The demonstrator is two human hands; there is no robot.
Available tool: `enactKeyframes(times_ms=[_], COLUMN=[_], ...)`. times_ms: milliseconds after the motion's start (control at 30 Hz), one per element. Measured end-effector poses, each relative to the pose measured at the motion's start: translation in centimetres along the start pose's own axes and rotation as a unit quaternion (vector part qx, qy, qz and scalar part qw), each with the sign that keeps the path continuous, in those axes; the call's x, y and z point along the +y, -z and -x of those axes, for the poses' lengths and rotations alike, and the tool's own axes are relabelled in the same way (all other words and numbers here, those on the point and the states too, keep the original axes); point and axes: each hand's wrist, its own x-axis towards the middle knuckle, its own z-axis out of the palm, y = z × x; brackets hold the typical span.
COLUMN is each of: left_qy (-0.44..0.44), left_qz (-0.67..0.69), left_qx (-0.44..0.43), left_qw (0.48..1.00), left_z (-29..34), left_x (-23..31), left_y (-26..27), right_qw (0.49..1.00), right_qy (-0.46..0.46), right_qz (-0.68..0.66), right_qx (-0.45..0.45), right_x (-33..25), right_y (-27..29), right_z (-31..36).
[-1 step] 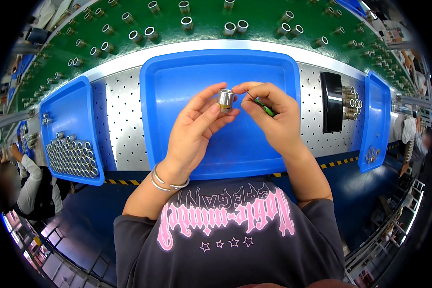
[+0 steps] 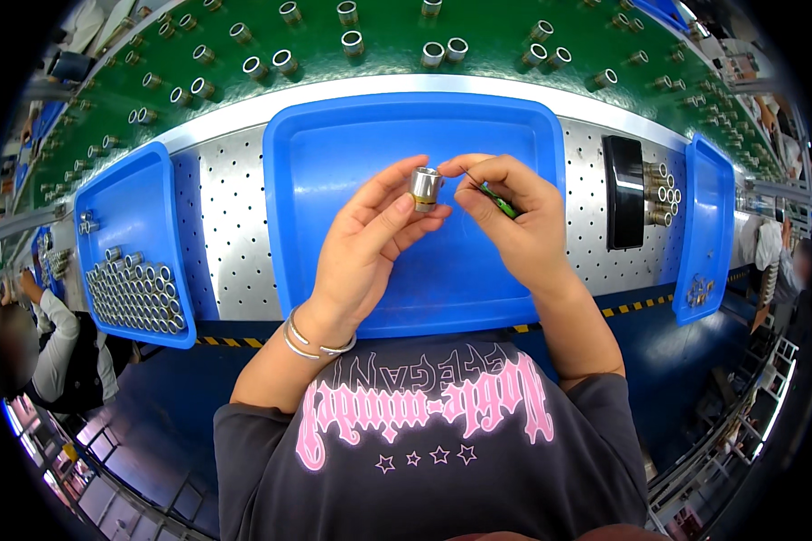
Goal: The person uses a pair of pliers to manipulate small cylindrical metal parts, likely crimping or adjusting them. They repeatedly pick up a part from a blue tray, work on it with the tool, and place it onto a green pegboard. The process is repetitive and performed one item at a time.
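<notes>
Over a wide blue tray (image 2: 280,180), my left hand (image 2: 359,248) grips a short, shiny metal sleeve (image 2: 426,183) between thumb and fingers. The sleeve stands roughly upright, its open end up and a brownish band near its lower end. My right hand (image 2: 525,230) is closed around a thin tool with a green and black handle (image 2: 499,200) and a slender dark shaft; its exact kind is unclear. The right index fingertip is at the sleeve's upper rim; whether it touches I cannot tell.
At left, a blue tray (image 2: 179,243) holds rows of similar sleeves. To the right lie a black flat device (image 2: 623,191), several sleeves (image 2: 663,194) and another blue tray (image 2: 692,234) with small parts. Beyond, a green surface (image 2: 388,68) carries many standing sleeves. A person (image 2: 59,352) sits far left.
</notes>
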Motion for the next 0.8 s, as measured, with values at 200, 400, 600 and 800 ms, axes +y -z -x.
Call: enactKeyframes(times_ms=[200,400,600,800], left_qy=[0.017,-0.036,-0.027,-0.045], left_qz=[0.026,-0.060,-0.088,-0.136], left_qx=[0.008,-0.008,-0.015,-0.025], left_qw=[0.999,0.998,0.996,0.989], left_z=[0.0,-0.1,-0.1,0.1], left_x=[0.0,-0.6,-0.7,-1.2], left_y=[0.2,0.0,0.3,0.1], right_qw=[0.999,0.990,0.985,0.978], right_qy=[0.030,0.095,0.120,0.149], right_qz=[0.029,0.109,0.127,0.145], right_qx=[-0.004,0.005,0.010,0.010], right_x=[0.2,0.1,0.0,-0.1], right_y=[-0.1,-0.5,-0.6,-0.4], right_z=[0.1,0.3,0.5,0.6])
